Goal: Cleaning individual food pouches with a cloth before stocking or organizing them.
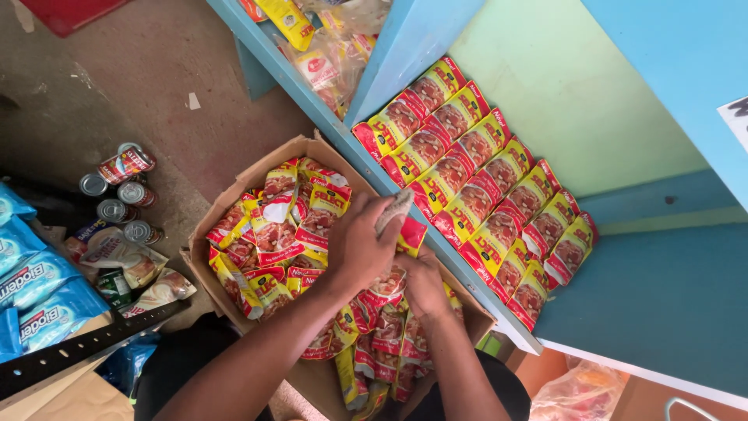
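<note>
**Sachets from box to shelf**

The left hand lifts a sachet above the cardboard box, fingers curled shut around it near the shelf's front edge. The right hand is buried among the box's red-and-yellow sachets — whether it grips one I cannot tell. A good placement would probably mean overlapping each sachet like the shelf rows, face up. The blue shelf has bare space toward its right end.

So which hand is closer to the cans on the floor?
The left hand. It is over the box holding a packet, on the side toward the cans. The right hand is beside it, farther from them.
</note>
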